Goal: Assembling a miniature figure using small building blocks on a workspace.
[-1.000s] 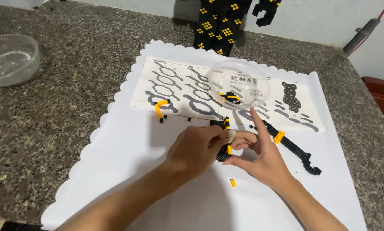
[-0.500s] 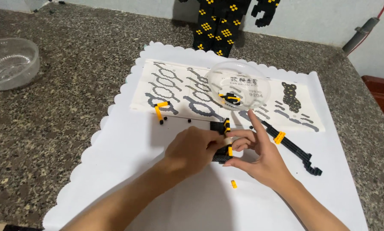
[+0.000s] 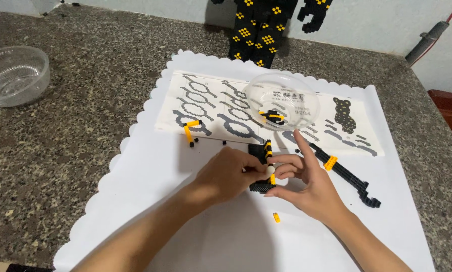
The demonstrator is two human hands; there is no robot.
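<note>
Small black-and-yellow brick assembly (image 3: 264, 168) at centre of white scalloped sheet (image 3: 150, 201), pinched between both hands. Left hand (image 3: 226, 174) curled closed on its left side; right hand (image 3: 306, 189) gripping with thumb and bent fingers, index finger raised. Loose yellow brick (image 3: 276, 217) just below. Long black brick strip (image 3: 347, 176) to the right. Clear bowl (image 3: 281, 100) on printed instruction sheet (image 3: 211, 108) beyond.
</note>
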